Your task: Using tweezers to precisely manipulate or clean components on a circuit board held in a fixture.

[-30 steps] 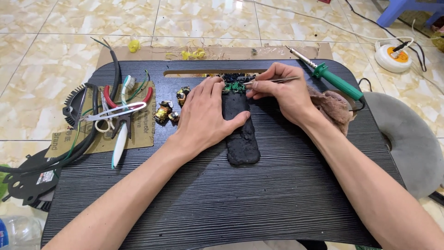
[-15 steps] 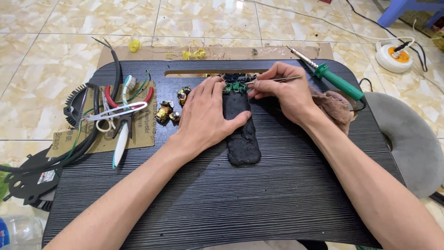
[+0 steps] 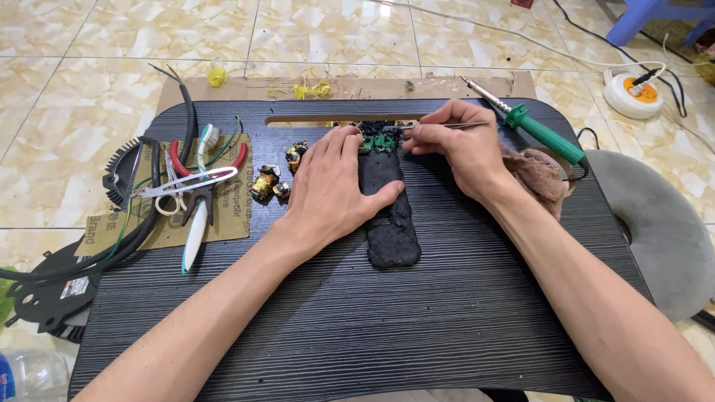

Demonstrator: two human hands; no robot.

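Black ribbed bench (image 3: 335, 327) is nearest. At centre, the black slab (image 3: 391, 223) is pressed flat by the left hand (image 3: 331, 190), grip released. At 12 o'clock, tweezers (image 3: 439, 126) are pinched by the right hand (image 3: 458, 145) over the green circuit board (image 3: 381, 140). Soldering iron (image 3: 540, 134) lies at 2 o'clock.

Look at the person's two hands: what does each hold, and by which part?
The right hand pinches metal tweezers near the middle of their length. The left hand grips nothing; it lies flat, pressing the long black strip against the black table.
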